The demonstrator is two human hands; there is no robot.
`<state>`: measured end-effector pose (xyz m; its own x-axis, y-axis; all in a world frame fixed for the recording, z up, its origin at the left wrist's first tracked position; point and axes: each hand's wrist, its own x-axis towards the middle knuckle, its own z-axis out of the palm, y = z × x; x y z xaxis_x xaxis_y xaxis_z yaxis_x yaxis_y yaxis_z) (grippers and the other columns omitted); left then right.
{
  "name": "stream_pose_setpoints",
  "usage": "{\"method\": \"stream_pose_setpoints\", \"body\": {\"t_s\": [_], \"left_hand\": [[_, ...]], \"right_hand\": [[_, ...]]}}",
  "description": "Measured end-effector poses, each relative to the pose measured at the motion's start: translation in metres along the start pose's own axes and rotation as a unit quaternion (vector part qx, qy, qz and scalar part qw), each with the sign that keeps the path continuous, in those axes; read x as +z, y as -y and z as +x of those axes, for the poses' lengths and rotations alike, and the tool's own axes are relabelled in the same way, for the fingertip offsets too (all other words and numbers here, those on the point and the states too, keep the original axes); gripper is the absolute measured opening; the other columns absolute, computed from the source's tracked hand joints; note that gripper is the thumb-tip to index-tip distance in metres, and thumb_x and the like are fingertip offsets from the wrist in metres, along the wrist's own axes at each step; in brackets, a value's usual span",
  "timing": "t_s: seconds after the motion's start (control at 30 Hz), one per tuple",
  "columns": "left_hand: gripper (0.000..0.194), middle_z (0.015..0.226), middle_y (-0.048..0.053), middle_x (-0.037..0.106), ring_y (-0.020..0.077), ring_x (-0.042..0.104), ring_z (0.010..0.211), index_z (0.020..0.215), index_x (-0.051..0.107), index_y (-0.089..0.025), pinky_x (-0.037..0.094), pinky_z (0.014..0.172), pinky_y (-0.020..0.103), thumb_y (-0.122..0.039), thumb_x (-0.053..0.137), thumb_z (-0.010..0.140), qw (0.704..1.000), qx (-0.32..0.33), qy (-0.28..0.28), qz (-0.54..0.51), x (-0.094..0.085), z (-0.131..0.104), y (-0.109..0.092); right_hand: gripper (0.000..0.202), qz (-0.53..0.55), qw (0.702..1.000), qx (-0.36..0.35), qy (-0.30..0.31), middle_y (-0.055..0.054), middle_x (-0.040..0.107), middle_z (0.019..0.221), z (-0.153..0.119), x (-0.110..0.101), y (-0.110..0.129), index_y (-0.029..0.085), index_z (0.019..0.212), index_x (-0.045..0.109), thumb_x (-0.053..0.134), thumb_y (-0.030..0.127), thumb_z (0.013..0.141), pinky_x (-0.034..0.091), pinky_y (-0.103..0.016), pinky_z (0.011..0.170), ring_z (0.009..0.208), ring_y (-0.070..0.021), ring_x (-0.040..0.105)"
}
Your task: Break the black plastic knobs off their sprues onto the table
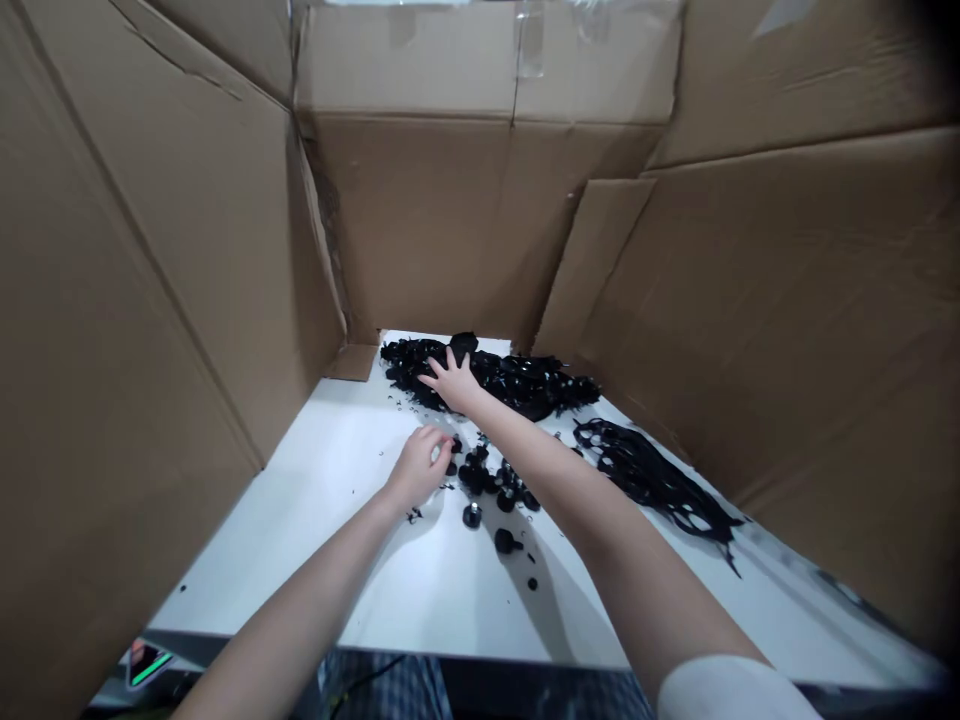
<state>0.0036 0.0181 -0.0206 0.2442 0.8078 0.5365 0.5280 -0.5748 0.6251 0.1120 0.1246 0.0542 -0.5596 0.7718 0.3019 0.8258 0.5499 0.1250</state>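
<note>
My left hand (421, 467) is closed over the white table, thumb and forefinger drawn together at a small black part (456, 444). The part's exact kind is too small to tell. Farther back, my right hand (454, 384) reaches out with fingers spread, touching a long heap of black pieces (525, 385). Between my arms lies a loose group of black round knob-like parts (476, 470), some with shiny metal tips. A single knob-like part (472, 515) stands apart in front of them, and another with a stem (507, 541) lies nearer me.
Cardboard walls (450, 220) enclose the white table (315, 470) at the back and both sides. Black stringy strips (660, 480) lie along the right. Tiny scraps dot the surface around the heap. A device with a lit green strip (152, 668) sits below the left front edge.
</note>
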Motion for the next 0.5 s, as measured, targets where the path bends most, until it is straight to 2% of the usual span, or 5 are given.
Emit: {"method": "stream_pose_setpoints", "body": {"t_s": [0.13,0.23,0.3,0.37,0.5], "left_hand": [[0.021,0.087,0.008,0.063,0.0229,0.056,0.089,0.085,0.061,-0.018,0.044,0.083,0.038,-0.023,0.041,0.089,1.0,0.001,0.017,-0.008,0.0,0.0,-0.001],[0.02,0.086,0.007,0.062,0.0229,0.056,0.089,0.085,0.062,-0.019,0.043,0.084,0.038,-0.023,0.043,0.088,0.999,-0.003,0.022,-0.035,0.0,0.0,-0.002],[0.018,0.086,0.006,0.063,0.0229,0.055,0.089,0.083,0.063,-0.019,0.042,0.085,0.038,-0.024,0.045,0.087,0.998,-0.016,0.016,-0.058,0.0,0.001,-0.002],[0.018,0.087,0.006,0.063,0.0226,0.056,0.09,0.083,0.063,-0.019,0.042,0.086,0.037,-0.025,0.046,0.086,0.996,-0.039,0.001,-0.086,0.0,0.002,0.001],[0.018,0.091,0.007,0.063,0.0222,0.057,0.09,0.084,0.062,-0.018,0.043,0.082,0.035,-0.028,0.047,0.084,0.979,-0.117,-0.06,-0.157,-0.004,0.007,0.012]], "right_hand": [[0.028,0.117,0.99,0.035,-0.064,-0.008,0.059,0.115,0.018,-0.003,-0.021,0.016,0.111,0.058,0.058,0.032,0.088,0.051,-0.041,0.085,0.101,-0.0196,0.059],[0.01,0.232,0.957,0.093,-0.149,-0.007,0.063,0.099,0.021,-0.019,-0.043,0.016,0.09,0.057,0.059,0.017,0.08,0.05,-0.039,0.085,0.093,-0.0189,0.06],[0.008,0.313,0.912,0.143,-0.221,-0.006,0.063,0.094,0.021,-0.035,-0.057,0.019,0.083,0.049,0.051,0.013,0.077,0.049,-0.04,0.086,0.091,-0.0185,0.06],[0.009,0.399,0.857,0.174,-0.274,-0.005,0.063,0.094,0.017,-0.054,-0.069,0.022,0.081,0.041,0.043,0.015,0.076,0.051,-0.037,0.079,0.084,-0.0159,0.063],[0.013,0.529,0.763,0.188,-0.322,-0.001,0.064,0.092,-0.005,-0.099,-0.073,0.025,0.081,0.033,0.042,0.022,0.071,0.053,-0.033,0.062,0.069,-0.015,0.065]]}}
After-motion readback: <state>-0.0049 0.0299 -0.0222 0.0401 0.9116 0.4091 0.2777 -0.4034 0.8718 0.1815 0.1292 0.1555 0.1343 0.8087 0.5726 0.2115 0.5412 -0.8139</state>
